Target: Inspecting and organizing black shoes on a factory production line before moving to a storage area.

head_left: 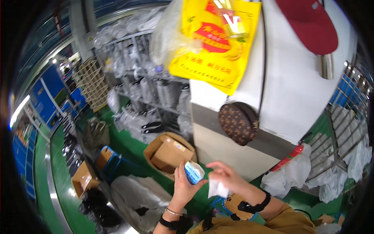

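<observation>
The left grip clasps a blue-and-white lettered pack, the right grip beside it white paper; beyond, a yellow lettered bag hangs and a box stands on green floor.

Left hand curled, right hand beside it, forearms converging

A factory workshop, by its metal rack of bagged parts (and green floor).

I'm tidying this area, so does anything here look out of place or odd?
Yes: the red cylinder, apparently a fire extinguisher, is partly hidden by pale translucent plastic bags at the right, which seems odd for something needing quick access.
</observation>
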Available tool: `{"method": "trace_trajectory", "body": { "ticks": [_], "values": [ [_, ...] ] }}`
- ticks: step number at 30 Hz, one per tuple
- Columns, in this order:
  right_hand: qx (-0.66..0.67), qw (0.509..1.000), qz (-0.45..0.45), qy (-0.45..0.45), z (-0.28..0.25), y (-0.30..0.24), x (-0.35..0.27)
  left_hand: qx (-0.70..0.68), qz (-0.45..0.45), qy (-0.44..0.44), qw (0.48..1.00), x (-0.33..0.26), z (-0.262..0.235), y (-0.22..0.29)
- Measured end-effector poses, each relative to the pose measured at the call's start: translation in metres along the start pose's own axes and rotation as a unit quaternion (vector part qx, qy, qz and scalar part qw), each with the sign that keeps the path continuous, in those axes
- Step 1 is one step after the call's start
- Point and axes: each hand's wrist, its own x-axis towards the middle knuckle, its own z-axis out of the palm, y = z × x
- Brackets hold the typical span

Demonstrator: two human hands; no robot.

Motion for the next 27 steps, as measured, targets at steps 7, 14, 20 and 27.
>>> {"method": "trace_trajectory", "body": {
  "ticks": [7, 14, 20, 27],
  "values": [
    [-0.125, 0.975, -0.099, 0.154, -0.061, -0.006, -0.004, -0.05, 0.122, -0.108, 0.985, 0.036, 0.034, 0.035],
    [-0.133, 0.816, -0.315, 0.466, -0.167, -0.06, -0.046, 0.007, 0.269, -0.098, 0.958, 0.137, 0.079, 0.057],
    [-0.208, 0.772, -0.282, 0.531, -0.198, -0.044, -0.039, 0.156, 0.359, -0.1, 0.915, 0.217, 0.159, 0.086],
    [-0.243, 0.82, -0.247, 0.456, -0.217, -0.058, -0.026, 0.181, 0.351, -0.082, 0.915, 0.226, 0.173, 0.057]
  ]
}}
